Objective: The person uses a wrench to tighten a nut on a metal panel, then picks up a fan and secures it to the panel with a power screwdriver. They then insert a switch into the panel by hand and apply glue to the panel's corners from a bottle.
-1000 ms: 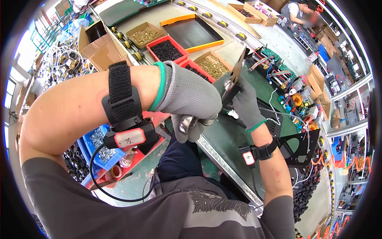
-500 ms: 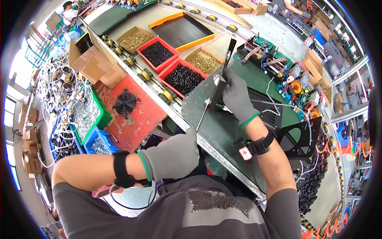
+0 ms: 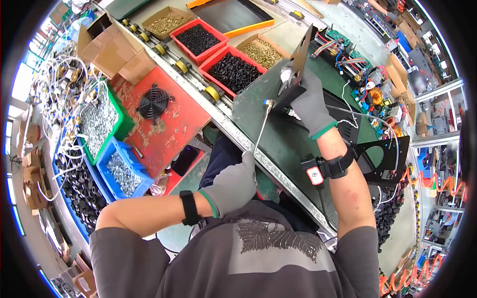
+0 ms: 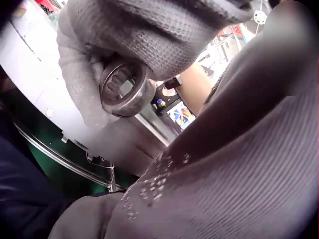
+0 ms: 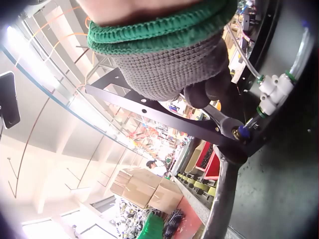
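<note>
My gloved left hand [image 3: 232, 183] grips a wrench [image 3: 263, 126] by its lower end, and the ring end [image 4: 127, 89] pokes out of the fist in the left wrist view. The wrench's upper end meets a small fitting with a blue collar [image 5: 243, 132] on a black metal bracket [image 3: 299, 58]. My gloved right hand [image 3: 313, 102] holds that bracket tilted up over the green work surface. A second wrench [image 5: 219, 117] runs from the right fingers to the same fitting. White tube connectors [image 5: 271, 94] sit beside it.
Red bins of black parts [image 3: 233, 73] and a box of brass parts [image 3: 263, 51] stand behind the rail. A black fan guard [image 3: 153, 103] lies on the red table, with a blue bin of screws [image 3: 123, 171] nearby. Circuit boards [image 3: 370, 92] line the right side.
My left hand has come down from beside the bracket toward my body, then shifted slightly right, with the wrench now reaching up to the fitting. The right hand stays on the bracket, which has tilted.
</note>
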Available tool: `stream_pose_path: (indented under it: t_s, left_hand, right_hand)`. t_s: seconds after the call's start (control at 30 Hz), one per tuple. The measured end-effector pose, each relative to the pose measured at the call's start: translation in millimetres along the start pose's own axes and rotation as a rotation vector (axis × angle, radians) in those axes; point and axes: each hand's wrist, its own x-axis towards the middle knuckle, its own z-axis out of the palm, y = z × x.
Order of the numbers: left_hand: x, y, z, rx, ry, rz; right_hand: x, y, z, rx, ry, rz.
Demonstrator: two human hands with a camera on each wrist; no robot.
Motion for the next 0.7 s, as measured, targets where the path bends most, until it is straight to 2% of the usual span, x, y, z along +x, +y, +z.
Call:
stream_pose_path:
  t_s: [0.03, 0.07, 0.1, 0.17, 0.2, 0.23, 0.3, 0.33, 0.4, 0.5, 0.6, 0.7]
  left_hand:
    - [2.2, -2.5, 1.4, -0.011, -0.003, 0.022]
    - [4.8, -8.6, 5.5, -0.035, 0.007, 0.014]
    - [3.4, -10.3, 0.7, -0.041, 0.028, 0.027]
    - [-2.1, -15.1, -12.4, -0.098, 0.042, 0.118]
    - [-7.0, -7.7, -36.4, -0.188, -0.041, 0.019]
    - [-12.7, 2.1, -59.0, -0.191, -0.035, 0.027]
    - [-22.7, 16.3, -93.0, -0.442, -0.238, -0.271]
    - [-23.8, 14.5, -100.9, -0.500, -0.261, -0.249]
    - [-20.4, 15.5, -116.9, -0.503, -0.296, -0.239]
    - [-13.5, 15.5, -132.1, -0.514, -0.360, -0.213]
    - [-5.2, 18.3, -142.9, -0.546, -0.409, -0.219]
    - [6.8, 23.5, -158.3, -0.505, -0.505, -0.294]
  right_hand:
    - [2.6, -7.1, -3.7, -0.028, -0.017, 0.044]
    - [2.9, -0.1, -2.1, -0.037, 0.024, -0.064]
    - [6.0, 3.9, -1.1, -0.050, 0.027, -0.086]
    - [12.4, 8.2, -1.7, -0.213, -0.015, 0.082]
    - [14.6, 6.7, -2.4, -0.221, -0.010, 0.071]
    - [15.8, 5.0, -1.7, -0.094, -0.014, 0.112]
    - [13.7, 3.2, 0.2, 0.164, -0.034, 0.204]
    - [12.6, -0.1, -0.8, 0.163, -0.040, 0.204]
    - [16.2, -8.9, -3.4, -0.072, -0.071, 0.160]
    - [25.0, 62.8, 8.1, -0.005, -0.068, 0.099]
    - [17.2, 5.3, 0.3, 0.082, -0.071, 0.132]
    - [15.5, 5.1, -0.7, 0.055, -0.045, 0.061]
